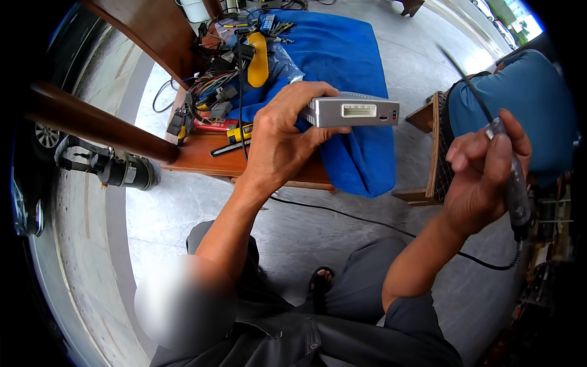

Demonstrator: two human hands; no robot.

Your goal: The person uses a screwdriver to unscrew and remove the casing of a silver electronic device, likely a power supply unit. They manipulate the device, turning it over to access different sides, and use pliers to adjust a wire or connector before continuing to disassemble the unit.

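My left hand [278,131] is closed round a silver-grey electronic control box [333,112], its thumb below and fingers above. The box's narrow face is toward me, with a white connector socket and small ports at its right end. Over to the right, my right hand [489,168] grips a corded probe-like tool [518,192] by its grey, translucent handle. The tool's long, thin dark shaft points up and to the left, apart from the box. Its black cord [367,220] leaves the handle's lower end and runs left across the floor toward the table.
A brown wooden table [244,164] bears a blue cloth [342,55], tangled wiring connectors [217,98], a yellow flat piece [257,60] and a red-and-yellow tool. A stool [428,131] with blue clothing [513,104] stands at right. A dark cylindrical device [122,171] lies at left.
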